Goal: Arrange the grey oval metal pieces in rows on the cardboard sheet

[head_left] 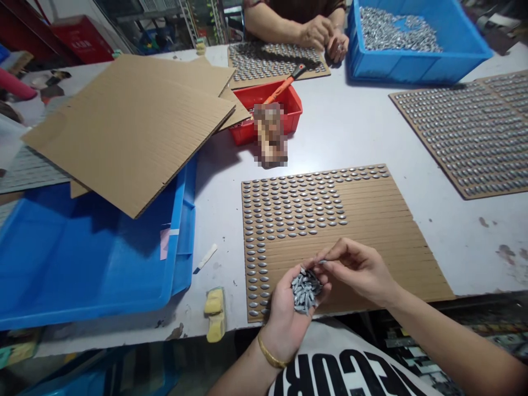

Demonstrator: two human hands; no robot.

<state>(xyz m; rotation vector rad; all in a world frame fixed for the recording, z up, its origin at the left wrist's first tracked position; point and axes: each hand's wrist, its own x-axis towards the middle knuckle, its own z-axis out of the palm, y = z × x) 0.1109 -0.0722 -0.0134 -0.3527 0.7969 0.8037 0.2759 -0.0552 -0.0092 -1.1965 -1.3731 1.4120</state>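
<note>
My left hand is cupped palm up, with a gold bangle at the wrist, and holds a heap of small grey metal pieces. My right hand pinches one such piece between thumb and forefinger, just above the heap. Both hands are over the near edge of a corrugated cardboard sheet. Rows of grey pieces stand in its grooves along the top, left side and upper left, while the grooves at lower right show bare.
A co-worker's hands rest on a filled board beside a blue tray of pieces. A filled board lies right. A red bin holds an orange-handled tool. Cardboard sheets overlie blue trays at left. A yellow sponge sits near.
</note>
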